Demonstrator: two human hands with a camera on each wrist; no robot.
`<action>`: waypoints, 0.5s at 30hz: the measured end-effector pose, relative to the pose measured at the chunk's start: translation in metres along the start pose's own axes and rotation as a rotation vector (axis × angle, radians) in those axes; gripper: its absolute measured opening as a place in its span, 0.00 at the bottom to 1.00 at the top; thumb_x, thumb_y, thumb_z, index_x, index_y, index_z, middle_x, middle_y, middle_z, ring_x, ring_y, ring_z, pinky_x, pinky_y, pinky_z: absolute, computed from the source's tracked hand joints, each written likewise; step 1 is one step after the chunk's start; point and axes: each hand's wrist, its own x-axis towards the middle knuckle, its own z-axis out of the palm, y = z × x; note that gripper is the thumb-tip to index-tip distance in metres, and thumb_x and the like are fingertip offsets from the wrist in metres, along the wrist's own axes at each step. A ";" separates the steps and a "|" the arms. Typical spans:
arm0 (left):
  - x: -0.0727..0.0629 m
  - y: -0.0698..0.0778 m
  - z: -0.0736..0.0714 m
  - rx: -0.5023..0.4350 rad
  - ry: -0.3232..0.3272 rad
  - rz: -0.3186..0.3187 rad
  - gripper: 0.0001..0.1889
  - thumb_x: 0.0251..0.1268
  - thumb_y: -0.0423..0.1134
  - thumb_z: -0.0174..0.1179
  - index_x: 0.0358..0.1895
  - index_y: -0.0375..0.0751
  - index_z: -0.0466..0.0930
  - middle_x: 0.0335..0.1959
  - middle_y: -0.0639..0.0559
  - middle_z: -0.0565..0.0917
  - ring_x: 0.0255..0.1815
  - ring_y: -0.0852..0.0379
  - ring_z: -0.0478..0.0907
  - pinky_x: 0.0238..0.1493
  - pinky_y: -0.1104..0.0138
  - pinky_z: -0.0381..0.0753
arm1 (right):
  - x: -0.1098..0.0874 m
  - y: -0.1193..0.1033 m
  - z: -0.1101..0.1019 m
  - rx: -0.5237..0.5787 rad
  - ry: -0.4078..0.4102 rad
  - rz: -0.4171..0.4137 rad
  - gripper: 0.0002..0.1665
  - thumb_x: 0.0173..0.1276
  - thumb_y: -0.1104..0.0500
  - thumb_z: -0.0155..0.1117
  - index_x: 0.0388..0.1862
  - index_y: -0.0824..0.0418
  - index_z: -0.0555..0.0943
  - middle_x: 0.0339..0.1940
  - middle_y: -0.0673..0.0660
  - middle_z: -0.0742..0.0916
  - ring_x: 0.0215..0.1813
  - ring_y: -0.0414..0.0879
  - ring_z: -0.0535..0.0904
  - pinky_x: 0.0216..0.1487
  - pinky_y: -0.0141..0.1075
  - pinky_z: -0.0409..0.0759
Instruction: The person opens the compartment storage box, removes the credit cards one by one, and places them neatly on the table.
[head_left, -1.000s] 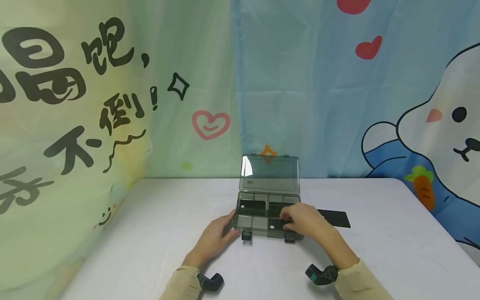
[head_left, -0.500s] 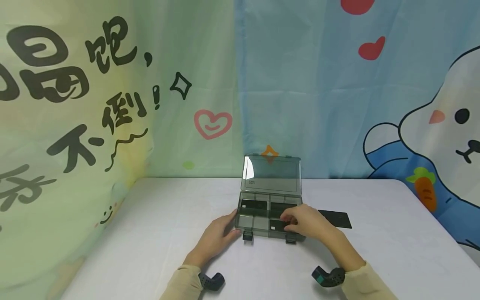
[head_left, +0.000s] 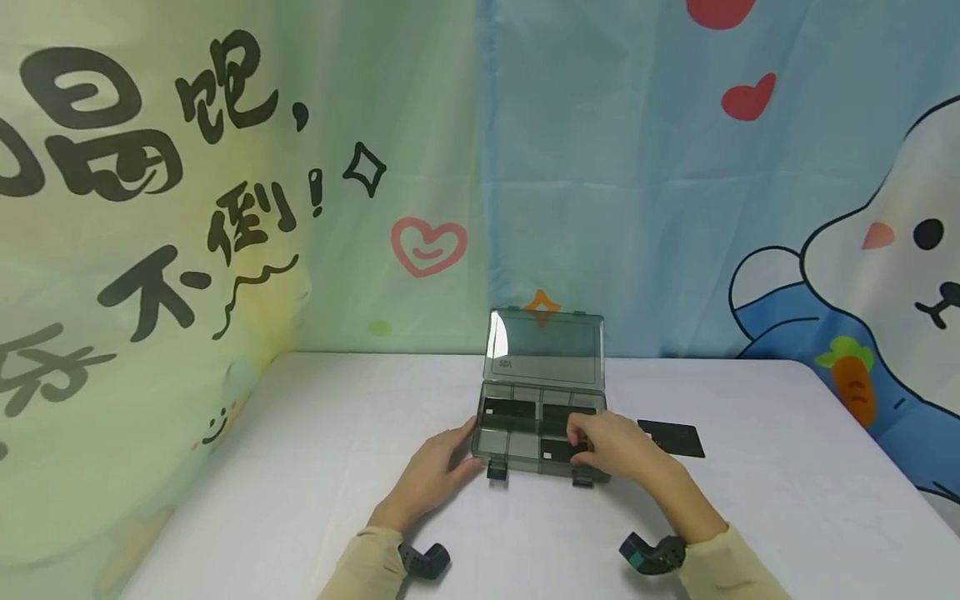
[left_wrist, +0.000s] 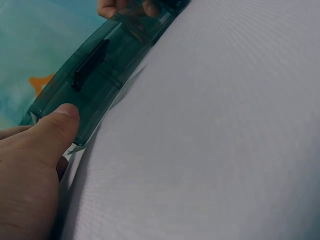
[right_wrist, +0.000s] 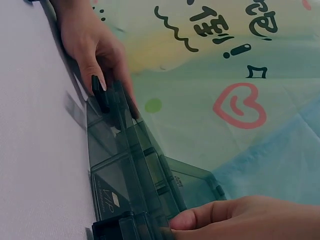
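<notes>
On the hanging cloth [head_left: 397, 92], large dark Chinese characters [head_left: 147, 292] are printed; 吧, 不 and 倒 with exclamation mark are readable. Inside the box [right_wrist: 100, 145], the dark card [right_wrist: 111, 189] shows "VIP". The lid [head_left: 543, 342] bears small print, illegible.

Table [head_left: 517, 533]: near-white, matt top; far right corner rounded; fine weave-like texture in the left wrist view.
Box [head_left: 517, 442]: transparent grey-green, divided into compartments; rests on the table, toward its far edge.
Lid [head_left: 543, 343]: open, standing up at the far side of the box; top rises past the table's far edge, head view.
Latches [head_left: 497, 469]: two, dark, at the box's near side.
Black card [head_left: 675, 439]: flat on the table, right of the box; left end hidden, so contact with the box cannot be told.
</notes>
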 end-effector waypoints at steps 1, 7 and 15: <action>0.000 0.000 0.000 0.000 0.000 -0.004 0.36 0.66 0.60 0.52 0.73 0.49 0.57 0.66 0.49 0.73 0.66 0.49 0.71 0.70 0.55 0.68 | 0.000 0.000 0.000 0.000 0.001 0.002 0.17 0.51 0.53 0.76 0.28 0.50 0.73 0.20 0.40 0.76 0.21 0.35 0.65 0.20 0.27 0.63; -0.002 0.000 -0.001 -0.013 0.000 -0.016 0.37 0.65 0.60 0.53 0.73 0.48 0.58 0.66 0.49 0.73 0.66 0.49 0.71 0.70 0.54 0.68 | 0.003 -0.002 0.002 0.019 0.008 0.003 0.16 0.54 0.55 0.75 0.27 0.49 0.73 0.21 0.40 0.77 0.21 0.35 0.65 0.20 0.27 0.63; 0.001 -0.002 -0.001 -0.017 0.010 0.020 0.36 0.66 0.59 0.53 0.73 0.47 0.58 0.66 0.49 0.74 0.65 0.49 0.72 0.69 0.55 0.69 | 0.000 -0.008 -0.013 0.131 -0.019 0.129 0.10 0.61 0.59 0.69 0.41 0.58 0.83 0.34 0.49 0.87 0.35 0.40 0.82 0.34 0.33 0.82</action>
